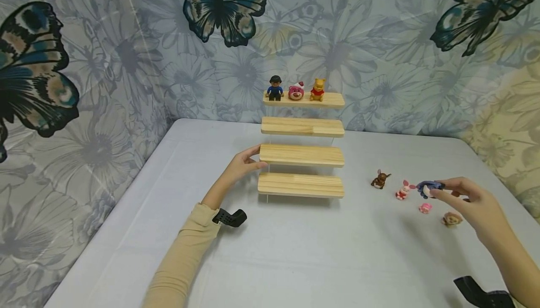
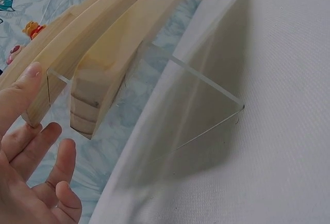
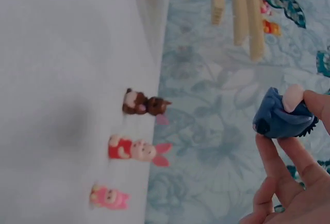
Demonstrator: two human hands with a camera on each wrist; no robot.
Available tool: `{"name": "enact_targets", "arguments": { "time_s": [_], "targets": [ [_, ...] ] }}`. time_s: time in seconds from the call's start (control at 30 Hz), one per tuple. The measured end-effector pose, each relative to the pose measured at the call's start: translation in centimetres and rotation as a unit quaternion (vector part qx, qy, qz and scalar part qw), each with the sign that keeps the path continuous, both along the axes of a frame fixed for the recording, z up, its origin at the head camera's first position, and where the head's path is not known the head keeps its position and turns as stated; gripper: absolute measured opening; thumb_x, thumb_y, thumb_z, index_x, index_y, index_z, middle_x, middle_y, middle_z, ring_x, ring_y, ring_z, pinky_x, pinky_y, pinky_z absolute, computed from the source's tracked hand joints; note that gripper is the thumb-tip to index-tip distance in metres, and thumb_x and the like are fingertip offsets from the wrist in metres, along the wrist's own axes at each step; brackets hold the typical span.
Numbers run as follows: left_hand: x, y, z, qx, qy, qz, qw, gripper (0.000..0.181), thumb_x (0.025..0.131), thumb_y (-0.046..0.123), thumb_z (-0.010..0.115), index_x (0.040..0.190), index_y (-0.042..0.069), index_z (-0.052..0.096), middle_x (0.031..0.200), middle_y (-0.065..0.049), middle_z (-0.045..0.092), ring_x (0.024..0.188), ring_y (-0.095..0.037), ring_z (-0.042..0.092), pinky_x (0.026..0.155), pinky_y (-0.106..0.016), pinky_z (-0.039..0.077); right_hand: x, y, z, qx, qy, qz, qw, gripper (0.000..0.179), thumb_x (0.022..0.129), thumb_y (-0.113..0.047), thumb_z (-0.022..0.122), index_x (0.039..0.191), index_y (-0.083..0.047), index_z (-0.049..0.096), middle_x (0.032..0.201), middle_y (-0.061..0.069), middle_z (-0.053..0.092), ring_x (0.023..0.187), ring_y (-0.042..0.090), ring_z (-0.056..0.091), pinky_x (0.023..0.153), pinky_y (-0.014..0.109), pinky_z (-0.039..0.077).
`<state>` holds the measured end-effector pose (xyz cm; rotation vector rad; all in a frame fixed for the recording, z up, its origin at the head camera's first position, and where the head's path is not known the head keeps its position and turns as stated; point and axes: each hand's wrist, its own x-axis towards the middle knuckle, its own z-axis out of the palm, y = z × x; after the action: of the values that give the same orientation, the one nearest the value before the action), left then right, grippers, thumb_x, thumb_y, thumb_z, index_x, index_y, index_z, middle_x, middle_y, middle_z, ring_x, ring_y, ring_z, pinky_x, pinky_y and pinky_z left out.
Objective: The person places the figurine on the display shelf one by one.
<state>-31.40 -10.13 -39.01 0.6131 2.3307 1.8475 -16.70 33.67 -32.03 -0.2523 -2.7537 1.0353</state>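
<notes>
My left hand (image 1: 242, 163) holds the left end of the third board down of a wooden tiered display stand (image 1: 301, 155). In the left wrist view its thumb (image 2: 23, 87) lies against that board and fingertips touch its end. Raised above the table's right side, my right hand (image 1: 474, 202) pinches a blue toy figurine (image 1: 429, 188) with a pale patch. The right wrist view shows the blue figurine (image 3: 283, 115) between thumb and fingers. Nearby stand a brown figurine (image 1: 380, 179), a piglet figurine (image 1: 403, 190), a small pink figurine (image 1: 425, 208) and a tan figurine (image 1: 452, 219).
On the top board stand a dark-haired toy figure (image 1: 275, 88), a pink round-faced figurine (image 1: 296, 91) and a yellow bear figurine (image 1: 317, 90). Clear supports (image 2: 206, 79) hold up the boards. Butterfly-patterned cloth (image 1: 168, 55) hangs behind the white table (image 1: 295, 251).
</notes>
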Motion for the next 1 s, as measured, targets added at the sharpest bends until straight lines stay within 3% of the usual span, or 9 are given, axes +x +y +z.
{"name": "enact_targets", "arguments": {
  "time_s": [0.2, 0.3, 0.43, 0.6, 0.87, 1.0],
  "targets": [
    [0.0, -0.1, 0.1, -0.005, 0.005, 0.003, 1.0, 0.066, 0.067, 0.032, 0.06, 0.123, 0.014, 0.031, 0.112, 0.002, 0.041, 0.074, -0.016, 0.05, 0.064, -0.03, 0.038, -1.1, -0.8, 0.6, -0.078, 0.022, 0.029, 0.9963, 0.038, 0.075, -0.031, 0.052, 0.105, -0.009, 0.047, 0.097, 0.003, 0.035, 0.089, 0.017, 0.028, 0.065, 0.041, 0.023],
    [0.0, -0.2, 0.0, -0.004, 0.008, -0.001, 1.0, 0.066, 0.067, 0.031, 0.06, 0.123, 0.014, 0.03, 0.112, 0.001, 0.041, 0.074, -0.017, 0.05, 0.065, -0.031, 0.038, -1.6, -1.1, 0.6, -0.111, 0.043, 0.038, 0.9922, 0.036, 0.075, -0.025, 0.053, 0.107, -0.009, 0.047, 0.097, 0.002, 0.036, 0.087, 0.012, 0.029, 0.067, 0.033, 0.025],
    [0.0, -0.2, 0.0, -0.002, 0.011, -0.007, 0.9999, 0.065, 0.068, 0.03, 0.06, 0.123, 0.013, 0.03, 0.112, 0.0, 0.041, 0.075, -0.017, 0.05, 0.065, -0.031, 0.038, -2.0, -1.4, 0.4, -0.115, 0.071, 0.04, 0.9901, 0.035, 0.074, -0.022, 0.055, 0.106, -0.01, 0.05, 0.091, 0.002, 0.04, 0.076, 0.008, 0.032, 0.05, 0.026, 0.024],
    [-0.1, -0.2, -0.1, -0.006, 0.007, 0.001, 1.0, 0.065, 0.067, 0.032, 0.061, 0.122, 0.016, 0.032, 0.111, 0.003, 0.042, 0.074, -0.016, 0.05, 0.064, -0.029, 0.038, -2.4, -2.0, 0.5, -0.123, 0.074, 0.036, 0.989, 0.035, 0.074, -0.023, 0.055, 0.107, -0.013, 0.051, 0.09, 0.0, 0.041, 0.072, 0.009, 0.031, 0.045, 0.029, 0.019],
    [-0.1, -0.2, 0.0, 0.0, 0.0, 0.002, 1.0, 0.064, 0.066, 0.032, 0.061, 0.121, 0.018, 0.033, 0.11, 0.003, 0.042, 0.073, -0.017, 0.049, 0.064, -0.038, 0.037, -3.2, -2.9, 0.8, -0.145, 0.054, 0.027, 0.9876, 0.038, 0.073, -0.024, 0.057, 0.108, -0.011, 0.051, 0.098, 0.0, 0.039, 0.08, 0.005, 0.028, 0.055, 0.03, 0.021],
    [-0.2, -0.2, 0.0, -0.005, 0.003, 0.0, 1.0, 0.065, 0.066, 0.033, 0.061, 0.122, 0.018, 0.032, 0.112, 0.002, 0.041, 0.072, -0.017, 0.049, 0.064, -0.034, 0.038, -3.6, -3.3, 0.8, -0.147, 0.059, 0.029, 0.987, 0.037, 0.073, -0.024, 0.056, 0.106, -0.009, 0.051, 0.099, 0.0, 0.041, 0.083, 0.006, 0.03, 0.059, 0.029, 0.023]
  ]
}}
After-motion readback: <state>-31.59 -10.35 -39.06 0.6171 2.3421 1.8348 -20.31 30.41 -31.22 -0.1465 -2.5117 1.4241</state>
